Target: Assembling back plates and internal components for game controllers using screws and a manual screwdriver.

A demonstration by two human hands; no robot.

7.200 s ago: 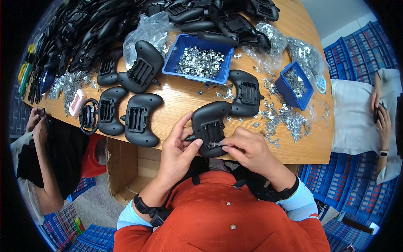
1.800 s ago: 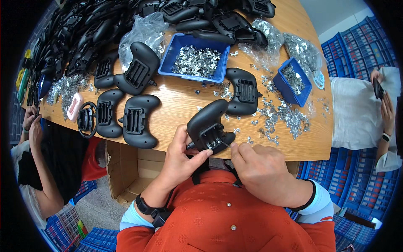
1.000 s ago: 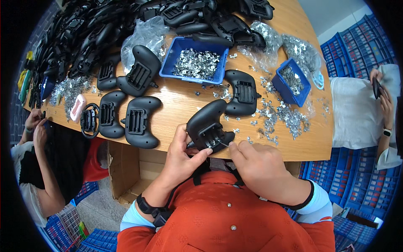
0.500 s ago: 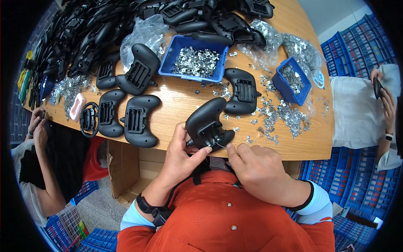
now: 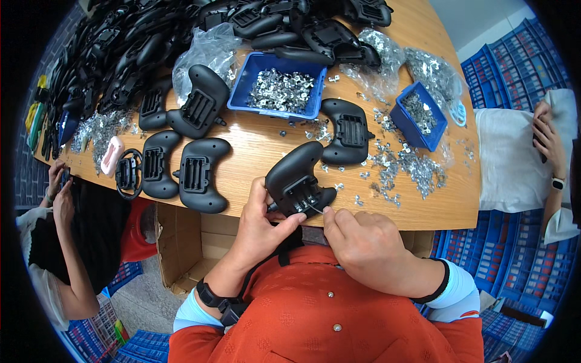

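Note:
My left hand [image 5: 261, 219] grips a black game controller shell [image 5: 295, 170] by its left side, tilted above the table's near edge. Its battery compartment faces up, with small metal contacts at the near end, and my left thumb presses beside them. In my right hand [image 5: 367, 243], fingers closed, is a thin metal tool [image 5: 316, 209]; most of it is hidden, and its tip reaches into the compartment's near end. Just beyond lies another controller shell [image 5: 351, 134] with an open battery bay. More shells, such as one [image 5: 204, 175] on the left, rest on the table.
A blue bin [image 5: 275, 113] of metal clips stands mid-table, a smaller blue bin [image 5: 417, 118] to its right. Loose clips [image 5: 417, 169] lie scattered around. Black shells are heaped [image 5: 139, 48] at the far left. Co-workers' hands [image 5: 60, 190] show at both sides.
My right hand has shifted slightly left with the tool, its tip still at the compartment. The held shell has barely moved. The co-workers' hands on both sides have changed position.

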